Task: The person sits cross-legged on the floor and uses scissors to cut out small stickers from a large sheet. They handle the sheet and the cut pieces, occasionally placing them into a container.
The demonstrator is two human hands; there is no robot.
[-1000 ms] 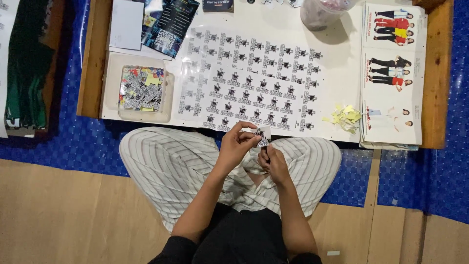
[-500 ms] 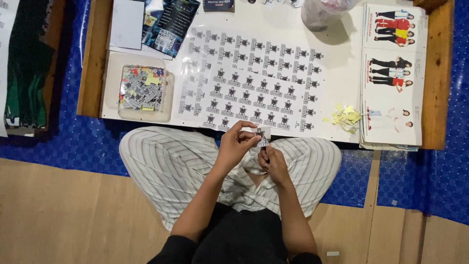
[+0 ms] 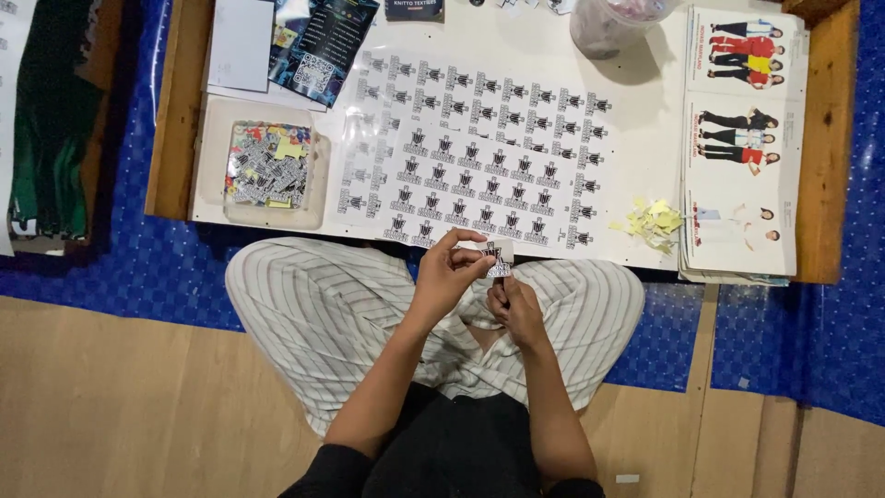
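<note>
I sit cross-legged in striped trousers at a low white table (image 3: 636,111). My left hand (image 3: 449,270) pinches a small black-and-white sticker piece (image 3: 499,262) over my lap, just below the table's near edge. My right hand (image 3: 516,304) is closed just beneath that piece, its fingertips touching it; whether it holds a tool is hidden. On the table right above my hands lies a large sheet (image 3: 479,166) printed with rows of the same small black emblems.
A shallow clear tray (image 3: 265,166) of cut stickers sits at the table's left. Yellow paper scraps (image 3: 653,221) lie right of the sheet, beside a clothing catalogue (image 3: 742,138). A clear plastic tub (image 3: 608,23) stands at the back. Blue mat and wooden floor surround the table.
</note>
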